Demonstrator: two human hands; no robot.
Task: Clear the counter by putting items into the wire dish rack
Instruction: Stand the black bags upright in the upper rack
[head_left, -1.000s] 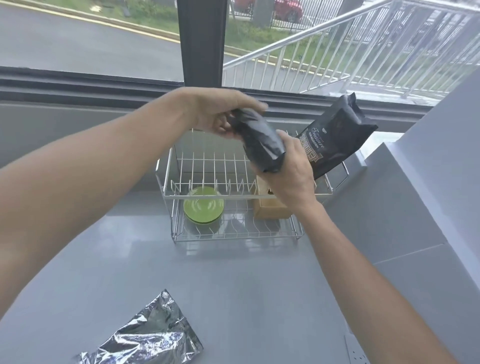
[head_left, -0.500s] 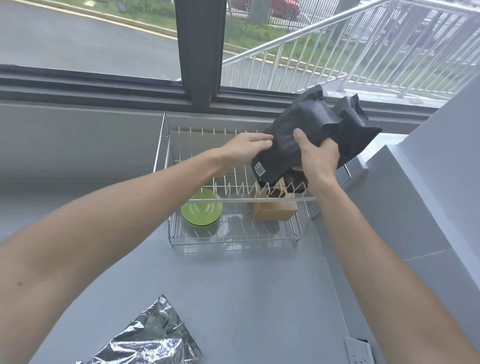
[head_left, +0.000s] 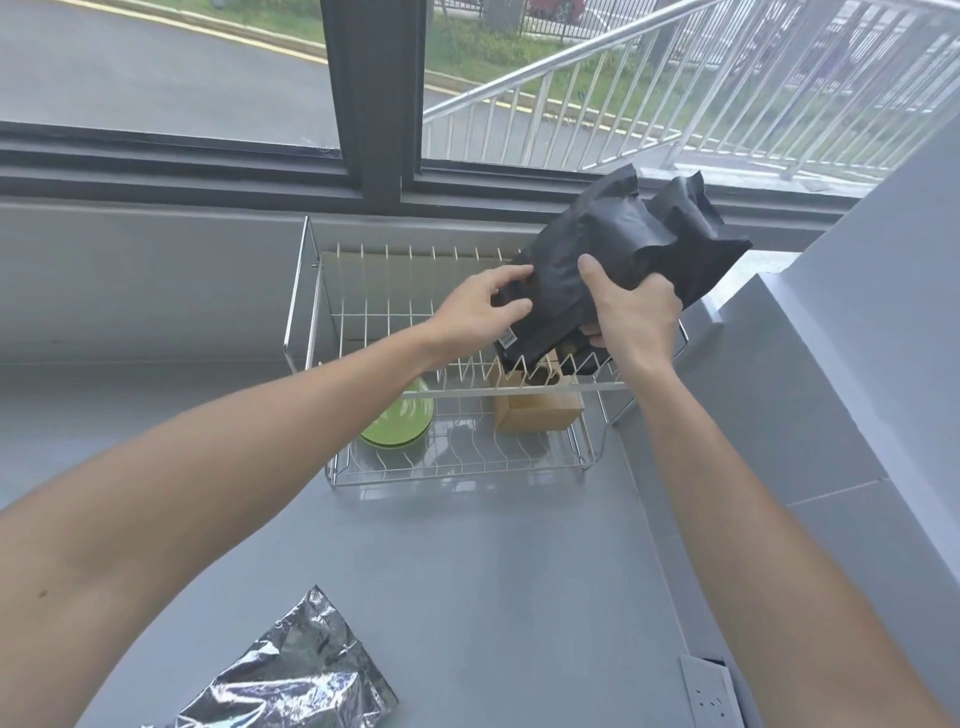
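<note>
A black pouch (head_left: 597, 244) with a barcode label hangs tilted over the right end of the wire dish rack (head_left: 306, 291). My left hand (head_left: 480, 306) holds its left edge and my right hand (head_left: 631, 317) grips its middle from the front. A second black pouch (head_left: 701, 244) leans just behind it at the rack's right end. Under the upper tier lie a green plate (head_left: 400, 423) and a brown cardboard box (head_left: 540, 413). A crumpled silver foil bag (head_left: 291, 680) lies on the grey counter (head_left: 467, 571) near me.
A window with a dark frame (head_left: 363, 104) runs behind the rack above a grey ledge. A raised grey block (head_left: 831, 389) borders the counter on the right. A white power socket (head_left: 711, 693) sits in the counter at the lower right.
Both hands carried the black pouch from above the rack's middle to its right end, against the second pouch. In the last half second it has barely moved.
</note>
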